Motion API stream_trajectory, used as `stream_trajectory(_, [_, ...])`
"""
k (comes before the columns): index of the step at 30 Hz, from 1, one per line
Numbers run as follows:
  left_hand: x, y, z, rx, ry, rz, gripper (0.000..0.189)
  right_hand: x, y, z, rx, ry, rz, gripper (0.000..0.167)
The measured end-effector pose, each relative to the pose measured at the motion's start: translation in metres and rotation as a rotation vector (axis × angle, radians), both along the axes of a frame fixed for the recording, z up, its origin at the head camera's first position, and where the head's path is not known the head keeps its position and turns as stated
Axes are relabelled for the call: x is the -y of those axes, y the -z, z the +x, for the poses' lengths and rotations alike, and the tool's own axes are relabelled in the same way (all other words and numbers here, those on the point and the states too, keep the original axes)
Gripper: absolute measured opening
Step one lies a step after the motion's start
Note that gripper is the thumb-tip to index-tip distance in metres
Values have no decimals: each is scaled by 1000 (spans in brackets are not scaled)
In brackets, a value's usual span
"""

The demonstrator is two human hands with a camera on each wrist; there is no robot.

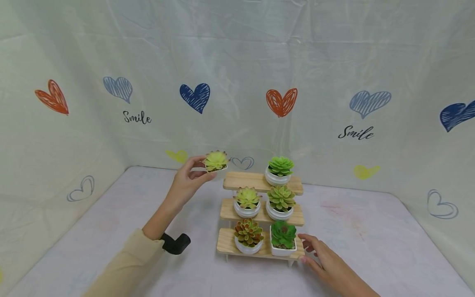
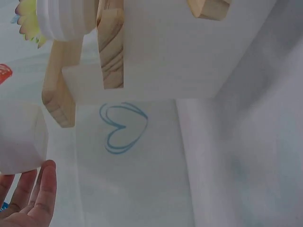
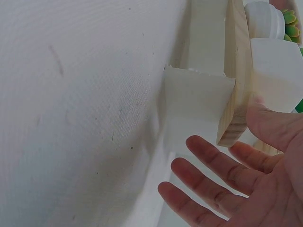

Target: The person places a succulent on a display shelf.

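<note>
My left hand pinches a pale green potted succulent beside the left end of the top tier of a wooden plant stand. In the left wrist view its white square pot is apart from the wood, with fingertips against it. At the bottom tier's right end is my right hand. Its thumb lies at the board's end by a white square pot; contact is unclear. The other fingers extend loosely. That pot holds a dark green succulent.
A bright green succulent stands on the top tier's right. The middle tier bears two succulents, one yellow-green and one green. A reddish-green succulent occupies the bottom left. A white cloth with printed hearts hangs behind the table.
</note>
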State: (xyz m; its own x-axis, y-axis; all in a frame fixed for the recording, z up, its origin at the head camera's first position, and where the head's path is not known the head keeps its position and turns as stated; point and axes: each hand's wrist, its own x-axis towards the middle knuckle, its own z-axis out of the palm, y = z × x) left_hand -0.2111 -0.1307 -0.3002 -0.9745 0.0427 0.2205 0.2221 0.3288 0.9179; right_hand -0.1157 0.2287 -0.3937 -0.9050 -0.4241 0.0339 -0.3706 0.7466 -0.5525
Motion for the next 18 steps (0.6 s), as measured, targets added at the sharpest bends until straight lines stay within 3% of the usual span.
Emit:
stream_trajectory(12, [-30,1,-8,-22,89,37,55,-1,1,0,-13,-4,-4,54])
stream_trajectory(18, [-37,2,-11,-31,84,3,55,-1,1,0,-9,-6,-5,54])
